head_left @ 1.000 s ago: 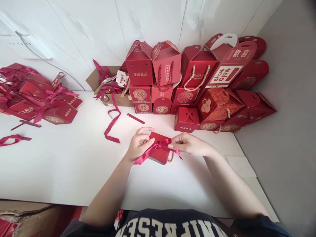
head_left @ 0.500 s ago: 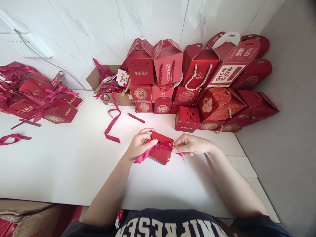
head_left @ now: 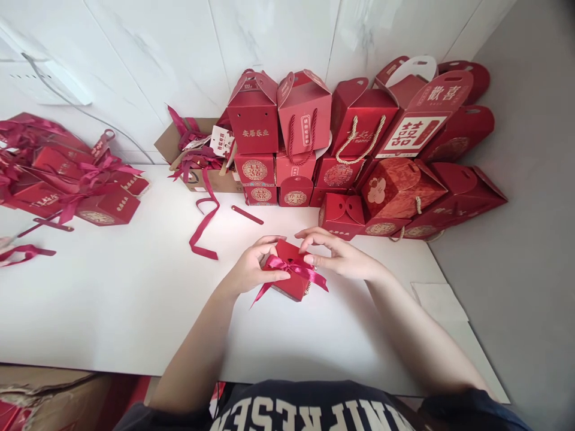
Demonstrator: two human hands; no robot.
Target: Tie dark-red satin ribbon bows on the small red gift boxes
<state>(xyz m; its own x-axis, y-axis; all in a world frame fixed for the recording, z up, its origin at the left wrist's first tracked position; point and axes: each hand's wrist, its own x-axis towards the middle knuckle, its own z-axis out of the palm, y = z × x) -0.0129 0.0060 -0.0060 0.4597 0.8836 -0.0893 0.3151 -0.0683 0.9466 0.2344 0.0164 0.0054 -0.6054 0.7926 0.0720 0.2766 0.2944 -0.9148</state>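
Note:
A small red gift box (head_left: pixel 287 248) sits on the white table in front of me, a satin ribbon bow (head_left: pixel 294 267) tied across its top. Twisted cord shows at its right side. My left hand (head_left: pixel 254 266) grips the box from the left, with the thumb laid along the front below the bow. At the box's upper right is my right hand (head_left: pixel 336 254), its thumb and fingers apart and no ribbon between them. Whether those fingertips touch the box, I cannot tell. Both ribbon tails hang loose, one to each side.
Stacked red gift boxes (head_left: pixel 256 137) line the wall. A cardboard box (head_left: pixel 211 179) holds ribbons and tags, near a loose ribbon (head_left: pixel 204 233) and a red strip (head_left: pixel 247 215). Ribboned boxes (head_left: pixel 108 206) crowd the left. Another person's hand (head_left: pixel 5 248) shows at the left edge.
My right hand has let go of the ribbon tail and moved up beside the box. The bow's loops now show more fully. Another person's hand has appeared at the left edge.

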